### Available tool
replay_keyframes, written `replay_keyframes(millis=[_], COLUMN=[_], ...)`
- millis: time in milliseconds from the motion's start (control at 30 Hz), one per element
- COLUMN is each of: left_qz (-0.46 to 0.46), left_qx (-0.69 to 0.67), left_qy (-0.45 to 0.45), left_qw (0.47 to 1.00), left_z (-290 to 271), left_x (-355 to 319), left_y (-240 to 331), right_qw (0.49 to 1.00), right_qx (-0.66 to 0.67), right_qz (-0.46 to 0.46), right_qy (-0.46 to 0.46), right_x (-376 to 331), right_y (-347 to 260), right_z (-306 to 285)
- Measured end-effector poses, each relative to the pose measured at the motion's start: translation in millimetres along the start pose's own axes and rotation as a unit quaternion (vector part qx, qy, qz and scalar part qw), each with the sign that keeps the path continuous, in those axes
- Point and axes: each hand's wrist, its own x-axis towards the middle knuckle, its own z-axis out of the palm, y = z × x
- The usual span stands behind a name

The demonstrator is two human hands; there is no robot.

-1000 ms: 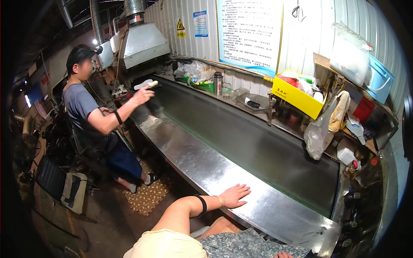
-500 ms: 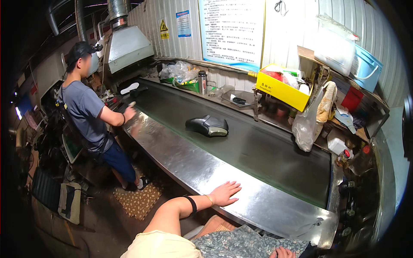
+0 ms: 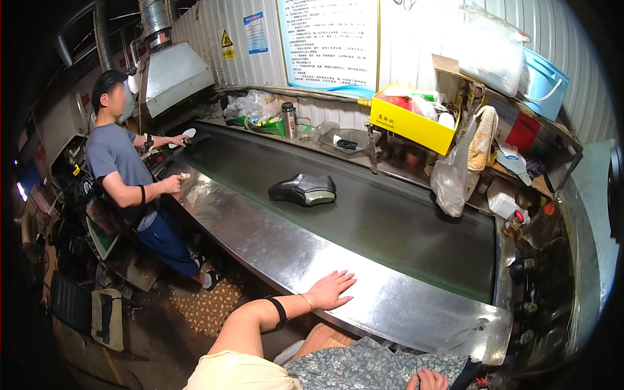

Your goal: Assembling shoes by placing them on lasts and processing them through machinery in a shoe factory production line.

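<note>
My left hand (image 3: 330,290) lies palm down on the shiny metal ledge (image 3: 396,325) along the near side of a dark conveyor belt (image 3: 403,227). Its fingers are stretched out and it holds nothing. On my lap, over a dark flowered apron (image 3: 364,370), rests my right hand (image 3: 429,379), cut off by the lower edge; the fingers that show are loose, with nothing seen in them. A glossy black shoe upper (image 3: 303,190) with a pale grey-green end sits mid-belt, beyond my left hand and apart from it.
At the belt's far left end a co-worker (image 3: 120,153) stands, one hand by a white sole-shaped piece (image 3: 184,138). Behind the belt are a yellow box (image 3: 416,123), a flask (image 3: 288,120), a tray (image 3: 351,144) and a hanging plastic bag (image 3: 448,185). A blue bucket (image 3: 545,84) stands above.
The co-worker has turned; one arm now reaches to the white piece, and the nearer hand has drawn back. My view has shifted slightly. My hands rest where they were.
</note>
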Motion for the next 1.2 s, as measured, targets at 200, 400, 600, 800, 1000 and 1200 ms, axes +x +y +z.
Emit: replay_keyframes(millis=[200, 400, 600, 800, 1000, 1200], left_qz=[0.018, 0.022, 0.028, 0.017, 0.015, 0.019], left_qx=[0.003, -0.012, -0.007, -0.004, -0.004, -0.003], left_qy=[0.057, 0.061, 0.057, 0.048, 0.042, 0.045], left_qw=[0.998, 0.998, 0.998, 0.999, 0.999, 0.999], left_z=[8.5, -5.6, -2.9, -4.5, -6.2, -4.8], left_x=[4.5, 2.2, 6.2, 4.4, 5.2, 5.7], left_y=[-3.1, 2.8, 4.1, 5.5, 6.3, 6.5], right_qw=[0.999, 0.995, 0.994, 0.994, 0.993, 0.993], right_qx=[0.024, 0.063, 0.078, 0.089, 0.096, 0.097], right_qz=[0.04, 0.072, 0.072, 0.065, 0.063, 0.064], right_qy=[0.01, 0.01, 0.016, 0.027, 0.034, 0.037], right_x=[9.0, 4.3, 0.1, -1.5, 0.8, 1.5], right_y=[-0.7, 1.3, 0.3, 2.1, 3.5, 3.9], right_z=[1.4, -6.1, -7.6, -9.1, -9.8, -12.1])
